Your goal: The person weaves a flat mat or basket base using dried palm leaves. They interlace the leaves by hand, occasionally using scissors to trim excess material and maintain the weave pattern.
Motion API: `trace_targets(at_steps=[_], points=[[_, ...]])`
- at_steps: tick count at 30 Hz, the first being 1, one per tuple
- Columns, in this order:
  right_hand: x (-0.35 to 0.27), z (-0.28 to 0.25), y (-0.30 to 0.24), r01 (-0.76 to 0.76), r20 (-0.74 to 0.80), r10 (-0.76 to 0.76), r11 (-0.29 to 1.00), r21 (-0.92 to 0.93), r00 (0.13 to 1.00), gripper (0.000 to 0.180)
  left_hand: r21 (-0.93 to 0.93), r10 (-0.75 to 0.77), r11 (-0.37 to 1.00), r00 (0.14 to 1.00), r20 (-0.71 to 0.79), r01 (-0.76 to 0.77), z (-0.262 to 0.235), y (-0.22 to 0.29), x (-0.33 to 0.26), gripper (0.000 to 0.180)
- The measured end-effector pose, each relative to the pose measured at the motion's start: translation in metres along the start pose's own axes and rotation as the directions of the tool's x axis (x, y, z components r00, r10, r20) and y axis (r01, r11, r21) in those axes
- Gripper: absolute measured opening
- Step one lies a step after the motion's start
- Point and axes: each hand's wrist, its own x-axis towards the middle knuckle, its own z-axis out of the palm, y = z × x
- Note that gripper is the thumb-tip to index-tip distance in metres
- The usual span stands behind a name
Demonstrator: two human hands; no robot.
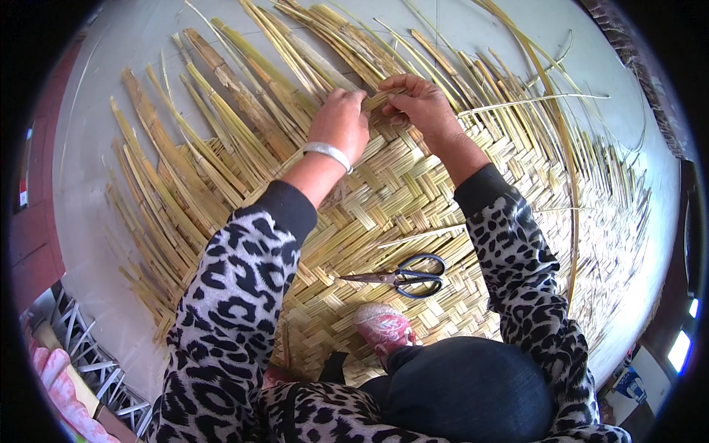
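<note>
Head view, left hand (341, 124): was curled closed on the reed strip (385, 97) — fingertips partly hidden.
Head view, right hand (419, 105): pinched it, thumb against fingers.
Strip's lie: bridged both hands, long axis roughly crosswise — neither hand was nearer.
Woven mat (395, 181): spread beneath both hands.

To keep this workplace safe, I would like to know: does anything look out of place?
Only slightly: the scissors lie loose on the woven mat, close to the pink shoe, which might be a small hazard. Nothing looks spilled.
</note>
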Motion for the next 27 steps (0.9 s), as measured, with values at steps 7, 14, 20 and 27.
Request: trace_targets(at_steps=[7, 14, 20, 27], points=[[0.013, -0.033, -0.029, 0.278, 0.041, -0.28, 0.905, -0.323, 0.959, 0.046, -0.207, -0.223, 0.931, 0.916, 0.333, 0.302, -0.008, -0.007, 0.031, 0.028], [0.106, -0.015, -0.036, 0.028, 0.038, -0.006, 0.784, -0.62, 0.999, 0.06, -0.309, -0.323, 0.878, 0.929, 0.18, 0.365, -0.014, -0.002, 0.027, 0.026], [0.119, -0.022, -0.04, -0.113, 0.343, 0.133, 0.991, -0.078, 0.93, 0.049, -0.517, -0.485, 0.67, 0.841, 0.238, 0.533, -0.026, 0.004, 0.03, 0.015], [0.11, -0.02, -0.046, -0.208, 0.522, 0.221, 0.974, -0.085, 0.824, 0.038, -0.653, -0.571, 0.494, 0.781, 0.255, 0.574, -0.029, 0.009, 0.027, 0.014]])
